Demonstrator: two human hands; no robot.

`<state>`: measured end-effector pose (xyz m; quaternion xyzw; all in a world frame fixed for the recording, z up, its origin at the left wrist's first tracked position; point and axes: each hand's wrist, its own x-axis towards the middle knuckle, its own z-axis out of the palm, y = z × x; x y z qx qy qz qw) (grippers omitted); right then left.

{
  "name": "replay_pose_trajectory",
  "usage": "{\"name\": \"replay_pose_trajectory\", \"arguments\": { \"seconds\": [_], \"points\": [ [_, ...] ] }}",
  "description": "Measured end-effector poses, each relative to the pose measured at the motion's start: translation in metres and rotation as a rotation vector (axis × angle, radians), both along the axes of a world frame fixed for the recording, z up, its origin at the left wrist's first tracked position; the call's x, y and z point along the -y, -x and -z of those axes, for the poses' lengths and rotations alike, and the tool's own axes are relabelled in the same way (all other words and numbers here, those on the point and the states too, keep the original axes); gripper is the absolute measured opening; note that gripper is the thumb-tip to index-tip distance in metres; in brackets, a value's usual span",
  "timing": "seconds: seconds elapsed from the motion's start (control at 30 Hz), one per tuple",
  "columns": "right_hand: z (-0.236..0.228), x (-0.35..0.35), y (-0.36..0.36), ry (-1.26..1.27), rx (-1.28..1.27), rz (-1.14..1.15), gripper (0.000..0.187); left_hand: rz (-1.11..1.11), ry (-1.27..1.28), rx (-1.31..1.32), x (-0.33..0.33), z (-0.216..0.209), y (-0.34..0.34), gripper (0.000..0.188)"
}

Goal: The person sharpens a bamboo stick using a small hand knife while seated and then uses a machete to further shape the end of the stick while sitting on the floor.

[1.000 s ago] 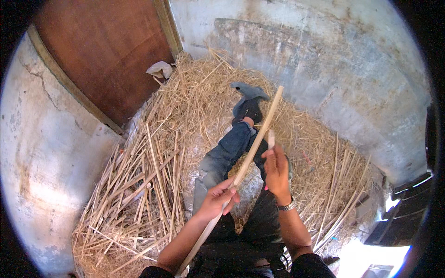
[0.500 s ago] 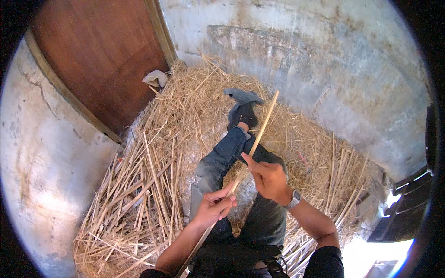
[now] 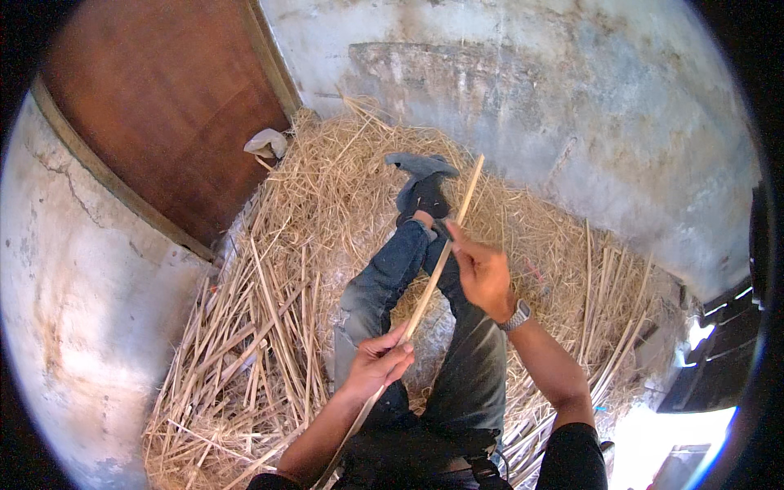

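Observation:
A long pale bamboo strip (image 3: 426, 297) slants from my lap up and away to the right, above my outstretched legs in dark jeans (image 3: 384, 273). Fingers and thumb of my left hand (image 3: 378, 369) pinch it near its middle. My right hand (image 3: 483, 276), with a watch on the wrist, is closed around a knife whose handle is hidden in the palm. The short dark knife blade (image 3: 442, 229) lies across the strip toward its far end, and the right index finger stretches along it.
Thin shavings (image 3: 343, 171) cover the floor around my legs. Several bamboo strips lie piled on the left (image 3: 261, 327) and more lean on the right (image 3: 600, 302). A stained wall (image 3: 523, 106) and a brown door (image 3: 163, 122) stand close ahead. A pale crumpled cloth (image 3: 266, 144) lies by the door.
My right hand has slid the knife up and away along the strip, toward its far end. The left hand keeps its hold in nearly the same place.

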<state>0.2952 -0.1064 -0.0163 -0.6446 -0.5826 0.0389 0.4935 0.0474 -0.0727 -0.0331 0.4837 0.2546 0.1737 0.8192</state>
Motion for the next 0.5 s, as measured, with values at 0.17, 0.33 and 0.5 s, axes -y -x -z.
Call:
{"name": "replay_pose_trajectory", "arguments": {
  "seconds": [0.17,0.33,0.5],
  "points": [
    [-0.002,0.025,0.035,0.1,0.11,-0.131,0.041,-0.017,0.015,-0.083,-0.001,0.0,0.005,0.048],
    [0.026,0.01,-0.029,0.178,-0.018,0.108,0.048,-0.038,-0.087,-0.07,0.013,0.014,-0.003,0.047],
    [0.024,0.039,0.031,0.182,-0.023,-0.356,0.051,-0.078,-0.046,-0.036,0.002,0.018,-0.006,0.05]
  ]
}}
